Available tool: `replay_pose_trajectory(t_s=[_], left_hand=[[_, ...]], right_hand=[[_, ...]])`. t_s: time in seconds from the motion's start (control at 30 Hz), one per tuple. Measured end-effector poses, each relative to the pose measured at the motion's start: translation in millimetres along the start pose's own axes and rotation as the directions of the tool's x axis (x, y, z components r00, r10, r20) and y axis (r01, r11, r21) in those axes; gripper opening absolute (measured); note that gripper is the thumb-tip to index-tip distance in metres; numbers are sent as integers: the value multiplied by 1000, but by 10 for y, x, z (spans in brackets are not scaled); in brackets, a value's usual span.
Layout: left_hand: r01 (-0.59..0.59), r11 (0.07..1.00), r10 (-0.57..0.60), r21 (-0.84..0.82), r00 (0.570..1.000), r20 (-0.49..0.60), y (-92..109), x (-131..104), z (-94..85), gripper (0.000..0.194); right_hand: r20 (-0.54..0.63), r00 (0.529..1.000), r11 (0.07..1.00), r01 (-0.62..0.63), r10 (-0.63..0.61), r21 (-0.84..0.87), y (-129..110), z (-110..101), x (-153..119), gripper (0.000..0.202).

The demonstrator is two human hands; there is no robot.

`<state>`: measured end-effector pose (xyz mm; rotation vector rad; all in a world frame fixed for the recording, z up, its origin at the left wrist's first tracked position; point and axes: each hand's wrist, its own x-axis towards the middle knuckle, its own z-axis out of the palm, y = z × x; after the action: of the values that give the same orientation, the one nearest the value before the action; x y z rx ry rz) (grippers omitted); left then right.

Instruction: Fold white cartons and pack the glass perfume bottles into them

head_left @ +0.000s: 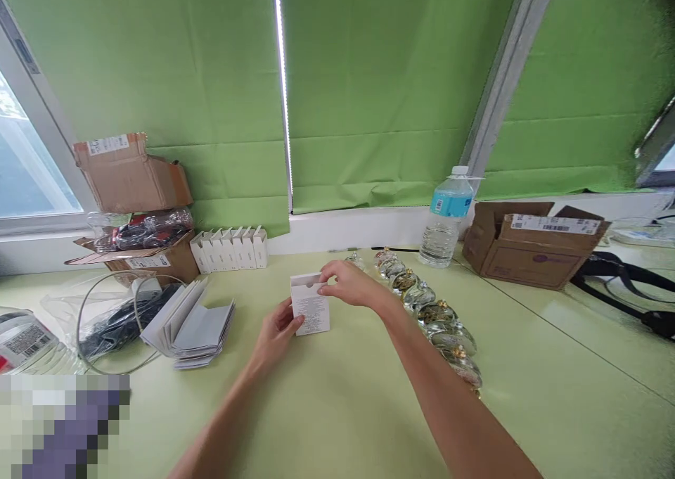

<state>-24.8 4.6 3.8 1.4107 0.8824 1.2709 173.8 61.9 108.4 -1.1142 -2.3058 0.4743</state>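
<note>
Forearms (448, 387), fingers (331, 290) on rectangular cardboard box (311, 310)

Two hands: one left hand (277, 324) and one right hand (348, 282). One white box (311, 311) between them, and seven or so small boxes (229, 249) in a row at the back. Eight or nine glass pieces (437, 314); they overlap, so the exact number is unclear. Three cardboard boxes (532, 247), two at left and one at right. One water bottle (441, 219). Three green blinds (390, 78). One pile of folded cartons (205, 330), too tightly layered to count singly.
</note>
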Motion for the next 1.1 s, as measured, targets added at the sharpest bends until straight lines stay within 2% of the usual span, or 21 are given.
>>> replay_pose_trajectory(t_s=[0.1, 0.17, 0.27, 0.33, 0.4, 0.5, 0.6, 0.77, 0.9, 1.0, 1.1], left_hand=[[-10, 1000, 10, 10, 1000, 27, 5, -7, 10, 52], [-12, 1000, 12, 22, 999, 36, 15, -17, 25, 51], [-14, 999, 12, 51, 999, 46, 37, -35, 51, 49], [-14, 998, 11, 65, 999, 50, 50, -44, 62, 48], [-7, 998, 4, 68, 999, 49, 56, -48, 66, 49], [3, 998, -5, 60, 999, 39, 51, -48, 64, 52], [12, 999, -13, 49, 1000, 24, 44, -46, 66, 55], [17, 998, -18, 53, 1000, 5, 53, -43, 81, 51], [21, 999, -22, 47, 1000, 21, 74, -52, 93, 50], [28, 998, -30, 55, 999, 34, 92, -64, 98, 47], [15, 998, -18, 63, 999, 35, 107, -73, 101, 45]], right_hand=[[-73, 997, 1000, 17, -18, -11, -95, -61, 2, 8], [-172, 985, 1000, 29, -30, -5, -188, -133, -4, 12], [-373, 925, 996, 83, -65, 31, -338, -254, -42, 18], [-421, 903, 992, 118, -87, 48, -409, -306, -80, 19], [-369, 925, 993, 115, -96, 31, -430, -314, -109, 15], [-208, 975, 996, 60, -73, -69, -378, -252, -114, 16], [-75, 997, 985, 24, -37, -168, -313, -163, -92, 6], [-63, 997, 976, 38, -53, -214, -321, -67, -100, 11], [-72, 992, 968, 87, -107, -236, -376, -85, -91, 15], [-243, 952, 958, 122, -187, -260, -414, -147, -59, 18], [-485, 839, 958, 135, -247, -253, -447, -223, -52, 16]])
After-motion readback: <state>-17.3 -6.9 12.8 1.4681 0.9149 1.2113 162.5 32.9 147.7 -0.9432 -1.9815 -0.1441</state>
